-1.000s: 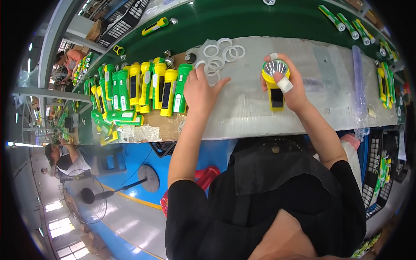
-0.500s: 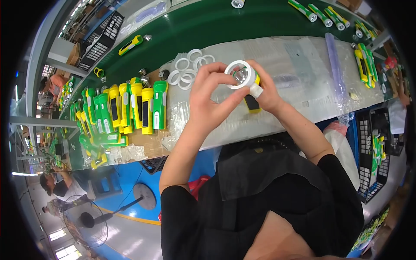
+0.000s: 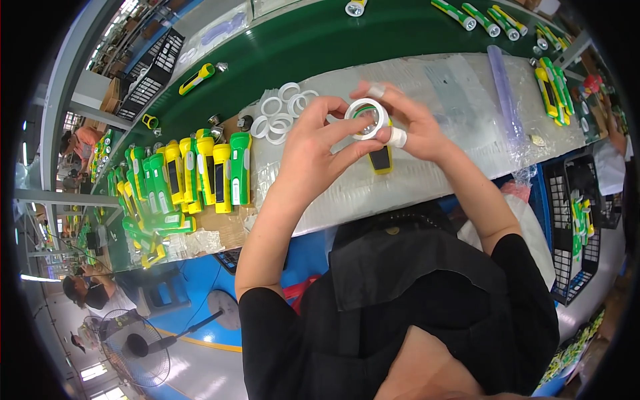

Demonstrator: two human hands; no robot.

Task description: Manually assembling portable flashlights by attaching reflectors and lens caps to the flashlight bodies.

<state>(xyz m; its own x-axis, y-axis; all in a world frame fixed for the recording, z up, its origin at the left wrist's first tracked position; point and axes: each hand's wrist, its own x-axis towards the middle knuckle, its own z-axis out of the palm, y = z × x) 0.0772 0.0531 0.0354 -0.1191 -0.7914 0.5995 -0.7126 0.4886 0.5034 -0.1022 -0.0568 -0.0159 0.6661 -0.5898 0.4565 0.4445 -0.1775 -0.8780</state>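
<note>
Between my hands is a yellow flashlight (image 3: 381,162) with a dark panel, its lens end toward me and a white ring (image 3: 365,101) around that end. My left hand (image 3: 312,143) is closed on the ring, with a finger reaching across its opening. From the other side my right hand (image 3: 419,130) grips the flashlight's head; its thumb and one finger wear white tape, and part of its grip is hidden behind the ring. Several loose white rings (image 3: 271,107) lie on the table beyond my left hand.
Yellow and green flashlights (image 3: 222,177) lie in a row at the left. More flashlights (image 3: 552,90) lie at the right, and others on the green belt (image 3: 293,47) at the back. A rolled clear plastic sheet (image 3: 503,93) lies to the right. A black crate (image 3: 567,267) stands lower right.
My right hand's taped finger has lifted and straightened beside the ring, and its thumb has shifted along the ring's edge. The ring stays around the flashlight's end. The whole view has shifted slightly.
</note>
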